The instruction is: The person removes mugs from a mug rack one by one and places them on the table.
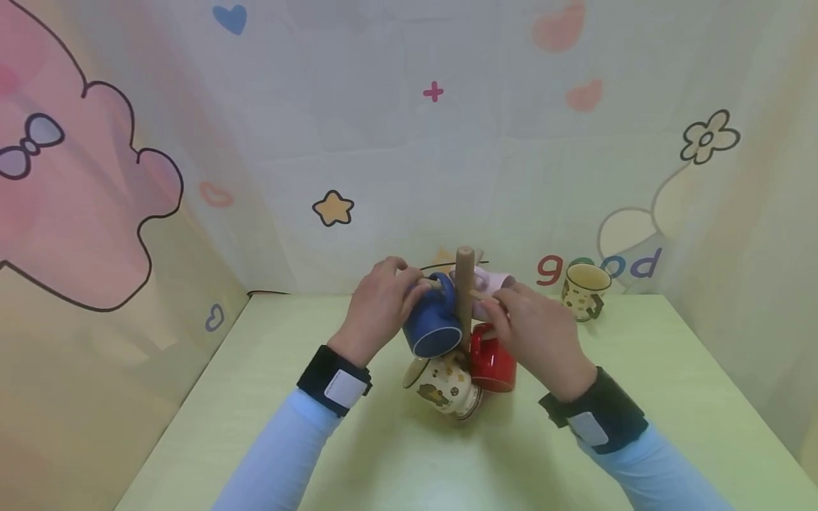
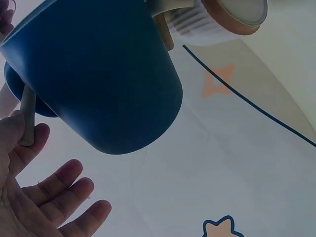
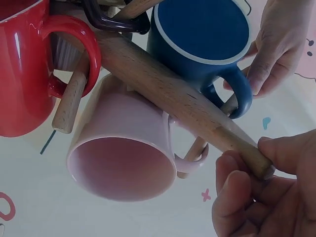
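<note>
The left hand (image 1: 383, 305) pinches the peg (image 2: 28, 118) carrying the blue mug (image 1: 431, 326), the right hand (image 1: 540, 337) a bare peg (image 3: 247, 151), probably steadying the rack (image 1: 465, 298), where the red mug (image 1: 498, 365), pink mug (image 3: 126, 118) and patterned mug (image 1: 444, 389) also hang by their handles. It stands well in from the table's (image 1: 217, 411) side edges, leaving elbow room; a cream cup (image 1: 580, 302) sits near the back right corner.

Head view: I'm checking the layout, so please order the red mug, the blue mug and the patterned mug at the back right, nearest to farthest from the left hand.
1. Blue mug: just beside the left hand, left of the wooden post.
2. Red mug: lower, right of the post.
3. Patterned mug: far right, at the back of the table.
</note>
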The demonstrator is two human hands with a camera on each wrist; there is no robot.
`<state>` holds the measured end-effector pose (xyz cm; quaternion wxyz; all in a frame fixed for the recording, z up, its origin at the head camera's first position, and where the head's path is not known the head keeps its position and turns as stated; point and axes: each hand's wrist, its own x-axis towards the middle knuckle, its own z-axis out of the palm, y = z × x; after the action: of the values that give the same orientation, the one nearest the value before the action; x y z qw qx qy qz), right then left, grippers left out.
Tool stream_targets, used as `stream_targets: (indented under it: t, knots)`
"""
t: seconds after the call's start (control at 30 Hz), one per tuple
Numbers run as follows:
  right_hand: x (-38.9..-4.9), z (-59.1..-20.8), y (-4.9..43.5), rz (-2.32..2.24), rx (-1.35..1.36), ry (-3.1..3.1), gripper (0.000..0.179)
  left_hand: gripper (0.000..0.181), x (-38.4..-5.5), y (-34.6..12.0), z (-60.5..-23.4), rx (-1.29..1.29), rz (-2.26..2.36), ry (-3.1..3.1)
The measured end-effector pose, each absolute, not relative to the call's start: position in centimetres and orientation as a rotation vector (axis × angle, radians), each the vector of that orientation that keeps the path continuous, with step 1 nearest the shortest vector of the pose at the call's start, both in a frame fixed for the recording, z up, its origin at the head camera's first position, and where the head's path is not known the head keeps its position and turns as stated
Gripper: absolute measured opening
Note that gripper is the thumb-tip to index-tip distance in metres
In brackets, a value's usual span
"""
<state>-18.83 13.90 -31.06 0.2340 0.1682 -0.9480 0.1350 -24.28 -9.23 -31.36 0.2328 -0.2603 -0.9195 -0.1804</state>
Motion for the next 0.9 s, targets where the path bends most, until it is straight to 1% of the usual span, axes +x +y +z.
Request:
stream_targets:
  t: [0.47,0.9]
  knots:
    - [-19.3,-30.8,14.6,0.410,0.445,-2.622,0.027,0.029,-23.7,-9.1,-31.4,-0.754,-0.488,-2.479]
    - [-20.2,-30.7,15.2,0.531,0.454,-2.663,0.032,0.025,-23.2,-9.1,-31.5,-0.771,-0.407,-2.420]
